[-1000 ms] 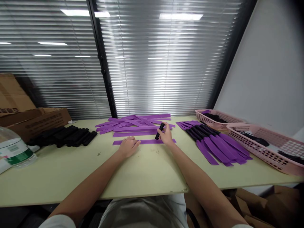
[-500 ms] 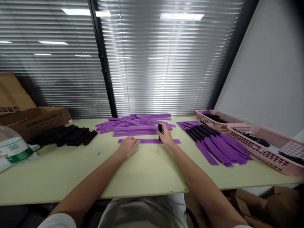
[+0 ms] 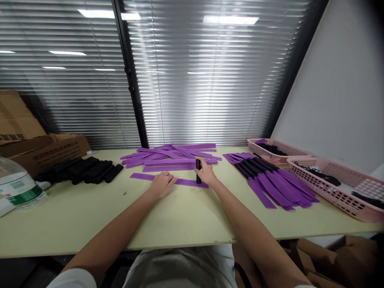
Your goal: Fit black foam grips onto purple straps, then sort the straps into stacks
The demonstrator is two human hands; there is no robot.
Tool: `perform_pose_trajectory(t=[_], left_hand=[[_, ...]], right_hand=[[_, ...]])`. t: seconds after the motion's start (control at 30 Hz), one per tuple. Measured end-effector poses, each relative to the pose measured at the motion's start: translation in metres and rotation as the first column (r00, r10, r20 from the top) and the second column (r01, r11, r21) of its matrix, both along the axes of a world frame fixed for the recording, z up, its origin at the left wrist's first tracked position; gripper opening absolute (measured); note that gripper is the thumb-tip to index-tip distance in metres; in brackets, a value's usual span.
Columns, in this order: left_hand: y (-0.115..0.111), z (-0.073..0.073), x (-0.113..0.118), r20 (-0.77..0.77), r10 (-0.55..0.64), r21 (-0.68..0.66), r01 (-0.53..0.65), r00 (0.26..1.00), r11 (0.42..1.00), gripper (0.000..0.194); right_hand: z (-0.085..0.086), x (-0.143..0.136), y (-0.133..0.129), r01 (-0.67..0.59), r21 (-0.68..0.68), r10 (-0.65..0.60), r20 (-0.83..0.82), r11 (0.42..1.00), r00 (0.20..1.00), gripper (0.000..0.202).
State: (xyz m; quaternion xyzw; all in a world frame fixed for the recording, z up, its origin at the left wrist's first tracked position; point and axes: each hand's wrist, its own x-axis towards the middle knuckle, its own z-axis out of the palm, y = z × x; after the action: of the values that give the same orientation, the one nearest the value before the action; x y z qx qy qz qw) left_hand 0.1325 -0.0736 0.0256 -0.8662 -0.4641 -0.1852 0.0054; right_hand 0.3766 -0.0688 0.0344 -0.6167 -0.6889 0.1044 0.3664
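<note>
A single purple strip lies slightly slanted on the pale table. My left hand rests on the middle of this strip, its fingers spread, pressing from above. Near the strip's right end my right hand is closed round a black cylinder, which stands upright over the strip. Behind both hands is a loose pile of purple strips. To the right lies a row of purple strips with black grips around them.
Black grips are heaped at the left, beside a cardboard box and a plastic bottle. Two pink baskets with black items stand at the right. Window blinds rise behind the table.
The single strip has shifted left and turned, its right end now nearer to me. My right hand has moved a little left with the black cylinder.
</note>
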Motion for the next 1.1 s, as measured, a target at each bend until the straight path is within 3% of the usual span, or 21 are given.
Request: perform_pose_trajectory(t=[0.1,0.2,0.27,0.33,0.43,0.53,0.7,0.77,0.87,0.97,1.03,1.1], left_hand=[[0.002,0.000,-0.003,-0.003,0.101,0.038,-0.101,0.995,0.994,0.055],[0.005,0.000,-0.008,-0.029,0.177,0.035,-0.176,0.984,0.984,0.055],[0.006,0.000,-0.009,-0.048,0.184,0.018,-0.184,0.982,0.983,0.055],[0.006,0.000,-0.009,-0.052,0.181,0.011,-0.181,0.982,0.983,0.056],[0.005,0.001,-0.007,-0.052,0.171,0.025,-0.170,0.984,0.985,0.056],[0.003,0.001,-0.005,-0.044,0.145,0.034,-0.144,0.988,0.989,0.056],[0.003,0.000,-0.004,-0.042,0.115,0.021,-0.114,0.992,0.993,0.058],[0.004,-0.001,-0.004,-0.039,0.117,0.023,-0.116,0.992,0.993,0.058],[0.003,0.000,-0.005,-0.045,0.122,0.024,-0.121,0.992,0.992,0.057],[0.002,0.001,-0.004,-0.041,0.112,0.017,-0.111,0.993,0.994,0.057],[0.002,0.001,-0.004,-0.035,0.107,0.009,-0.107,0.994,0.994,0.058],[0.002,0.002,-0.004,-0.033,0.108,0.004,-0.108,0.994,0.994,0.058]], right_hand=[[0.003,0.000,-0.002,0.076,0.016,-0.078,0.283,0.997,0.956,0.052],[0.004,0.004,-0.004,0.147,0.055,-0.156,0.384,0.988,0.910,0.054],[0.002,0.007,-0.003,0.182,0.059,-0.192,0.350,0.981,0.917,0.054],[-0.002,0.010,0.000,0.140,0.059,-0.151,0.267,0.988,0.952,0.051],[-0.007,0.011,0.006,0.033,0.085,-0.034,0.006,0.996,0.999,0.044],[-0.008,0.011,0.008,0.056,0.092,-0.039,-0.184,0.994,0.982,0.046],[-0.003,0.012,0.003,0.181,0.057,-0.186,0.126,0.982,0.974,0.046],[-0.002,0.012,0.002,0.167,0.089,-0.180,0.152,0.982,0.972,0.046],[-0.005,0.009,0.005,0.042,0.076,-0.031,-0.148,0.996,0.989,0.041],[-0.009,0.003,0.012,-0.097,0.081,0.126,-0.567,0.992,0.814,0.046],[-0.011,0.002,0.015,-0.135,0.109,0.173,-0.675,0.985,0.717,0.052],[-0.011,0.002,0.015,-0.152,0.081,0.167,-0.667,0.985,0.726,0.052]])
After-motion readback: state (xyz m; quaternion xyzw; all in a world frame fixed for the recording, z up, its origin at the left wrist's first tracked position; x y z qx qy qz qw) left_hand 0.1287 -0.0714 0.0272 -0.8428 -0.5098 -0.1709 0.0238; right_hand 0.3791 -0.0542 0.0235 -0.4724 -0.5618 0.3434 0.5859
